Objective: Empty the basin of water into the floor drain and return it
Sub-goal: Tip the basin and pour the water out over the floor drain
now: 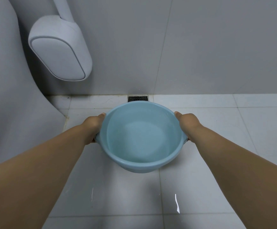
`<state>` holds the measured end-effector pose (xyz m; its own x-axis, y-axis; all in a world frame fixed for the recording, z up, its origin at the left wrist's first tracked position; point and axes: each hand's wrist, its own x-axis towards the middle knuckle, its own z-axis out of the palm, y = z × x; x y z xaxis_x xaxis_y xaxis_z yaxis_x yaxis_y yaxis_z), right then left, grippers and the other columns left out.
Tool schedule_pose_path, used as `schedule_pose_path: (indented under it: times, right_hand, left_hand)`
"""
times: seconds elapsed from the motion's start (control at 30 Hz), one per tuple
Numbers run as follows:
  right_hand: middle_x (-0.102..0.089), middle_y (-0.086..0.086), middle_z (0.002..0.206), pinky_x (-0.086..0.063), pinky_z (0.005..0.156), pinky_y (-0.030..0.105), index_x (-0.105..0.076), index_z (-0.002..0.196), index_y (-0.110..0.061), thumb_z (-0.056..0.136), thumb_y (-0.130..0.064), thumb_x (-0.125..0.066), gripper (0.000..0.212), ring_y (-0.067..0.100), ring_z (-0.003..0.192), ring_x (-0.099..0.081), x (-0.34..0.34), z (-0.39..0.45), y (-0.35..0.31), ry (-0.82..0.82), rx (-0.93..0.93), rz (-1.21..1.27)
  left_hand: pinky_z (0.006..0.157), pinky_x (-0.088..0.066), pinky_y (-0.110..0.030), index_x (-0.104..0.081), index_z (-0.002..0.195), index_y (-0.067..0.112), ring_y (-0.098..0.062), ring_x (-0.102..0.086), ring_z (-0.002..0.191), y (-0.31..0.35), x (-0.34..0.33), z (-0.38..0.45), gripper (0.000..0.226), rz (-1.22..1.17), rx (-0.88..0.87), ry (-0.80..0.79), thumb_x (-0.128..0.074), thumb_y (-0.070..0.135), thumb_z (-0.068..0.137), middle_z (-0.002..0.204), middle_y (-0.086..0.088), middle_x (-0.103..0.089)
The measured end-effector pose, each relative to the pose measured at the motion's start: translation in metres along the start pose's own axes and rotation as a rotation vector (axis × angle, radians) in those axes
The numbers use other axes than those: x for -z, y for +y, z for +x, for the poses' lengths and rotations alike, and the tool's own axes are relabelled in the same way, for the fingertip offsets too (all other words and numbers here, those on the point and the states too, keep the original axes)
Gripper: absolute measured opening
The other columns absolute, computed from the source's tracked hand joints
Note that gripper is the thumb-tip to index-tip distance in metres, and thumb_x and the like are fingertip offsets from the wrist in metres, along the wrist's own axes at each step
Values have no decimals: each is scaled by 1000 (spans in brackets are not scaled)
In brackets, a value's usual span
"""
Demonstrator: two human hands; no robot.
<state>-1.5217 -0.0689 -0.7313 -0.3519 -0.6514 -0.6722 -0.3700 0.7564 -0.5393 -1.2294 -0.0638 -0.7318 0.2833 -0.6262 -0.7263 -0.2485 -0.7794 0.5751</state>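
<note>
Both hands grasp the blue basin (141,138) by its rim, the left hand (94,128) on one side and the right hand (188,123) opposite. The basin holds water and hangs above the floor tiles (200,179), just short of the drain (137,98) at the wall's foot.

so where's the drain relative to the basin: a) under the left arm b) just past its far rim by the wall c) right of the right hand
b: the drain sits at the wall's foot, just beyond the far rim of the basin.
</note>
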Motion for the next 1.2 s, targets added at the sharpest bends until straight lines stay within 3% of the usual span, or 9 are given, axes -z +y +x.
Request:
schedule_pose_path:
  times: [0.23, 0.4, 0.57, 0.73, 0.83, 0.93, 1.1, 1.2]
  right_hand:
    - [-64, 20, 97, -56, 78, 48, -58, 90, -3, 98, -35, -44, 36, 42, 93, -67, 0, 1, 0, -13, -9, 15]
    - [-60, 18, 93, -51, 70, 41, -53, 77, -6, 97, -33, -43, 35, 36, 80, -59, 0, 2, 1, -5, -8, 3]
    - [-67, 25, 115, -55, 83, 51, -57, 90, -4, 99, -34, -43, 34, 43, 102, -66, 0, 0, 0, -6, 2, 17]
    - [-65, 26, 119, -56, 88, 55, -57, 92, -4, 100, -31, -41, 32, 44, 105, -64, 1, -2, 0, -5, 8, 19]
    - [-62, 27, 123, -54, 91, 58, -53, 84, -7, 102, -26, -37, 31, 45, 109, -62, 0, -3, 0, -8, 25, 12]
    - [-64, 26, 120, -55, 89, 55, -51, 76, -9, 102, -29, -39, 35, 44, 106, -64, 0, -5, -1, 5, 21, 18]
    - [-64, 25, 117, -55, 88, 54, -52, 78, -8, 102, -29, -39, 34, 44, 105, -64, 0, -3, -1, 4, 16, 24]
    - [-61, 22, 105, -53, 88, 49, -54, 86, -8, 102, -34, -41, 33, 40, 98, -63, 0, -3, 0, 5, 17, 15]
  left_hand:
    - [56, -49, -30, -63, 93, 13, -25, -64, 73, 0, 0, 0, 44, 9, -5, 2, -38, 49, 104, 89, -6, -68]
    - [56, -50, -30, -64, 95, 13, -25, -65, 73, -1, 0, 3, 45, -13, 7, -5, -39, 50, 103, 90, -6, -69]
    - [55, -49, -30, -63, 94, 14, -25, -65, 73, 0, 0, 3, 44, 2, 1, -3, -39, 49, 103, 89, -5, -68]
    - [53, -48, -29, -63, 94, 13, -24, -65, 71, 0, 0, 2, 44, 3, 2, -2, -37, 48, 104, 88, -5, -68]
    - [53, -48, -28, -63, 95, 13, -24, -64, 70, 1, 0, 1, 44, 5, 6, -3, -37, 48, 104, 88, -5, -68]
    - [52, -47, -28, -62, 93, 14, -24, -64, 69, 1, 0, 1, 44, 3, 2, -5, -37, 48, 104, 86, -5, -68]
    - [50, -47, -28, -63, 95, 14, -24, -64, 68, 1, 0, 1, 45, 1, 7, -3, -37, 49, 104, 85, -5, -68]
    - [50, -46, -27, -63, 94, 14, -23, -64, 67, 2, -1, 0, 44, 1, 11, 0, -37, 48, 104, 85, -4, -68]
